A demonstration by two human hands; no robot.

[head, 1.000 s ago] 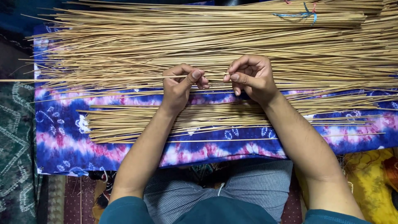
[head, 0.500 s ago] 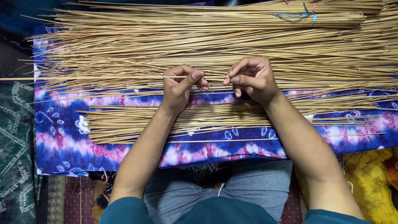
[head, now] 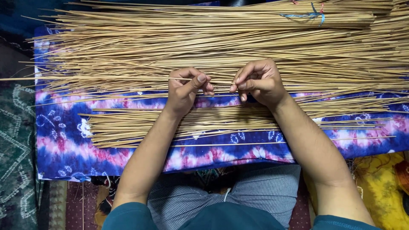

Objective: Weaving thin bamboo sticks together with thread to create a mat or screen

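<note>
Little has moved since the earlier frames: both hands stay where they were, with only the right fingers shifted slightly on the stick.

Left hand (head: 184,91) is curled, thumb pressed against the forefinger, pinching a single thin stick (head: 85,78) that runs level out to the left, well past the cloth's edge. Right hand (head: 260,81) is also curled, its fingertips (head: 240,87) bunched together just beside the left thumb; it seems to pinch the same stick's near end, though the stick is too thin there to tell for certain. The two hands are close, not touching.

Behind and under the hands lies a big heap (head: 221,47) of the same pale sticks, laid crosswise and spreading wide to both sides. At its far right top, one bundle is tied with blue string (head: 309,15). Nearer the person, beneath the wrists, lies a smaller pile (head: 140,125) of sticks, more neatly lined up, with a few loose ones trailing to the right.

All of it rests on a blue, pink and white tie-dyed cloth (head: 64,149). Below that show the person's striped lap (head: 238,191) and teal sleeves. A green patterned fabric (head: 15,140) lies at the left, a yellow one (head: 383,191) at the right.
</note>
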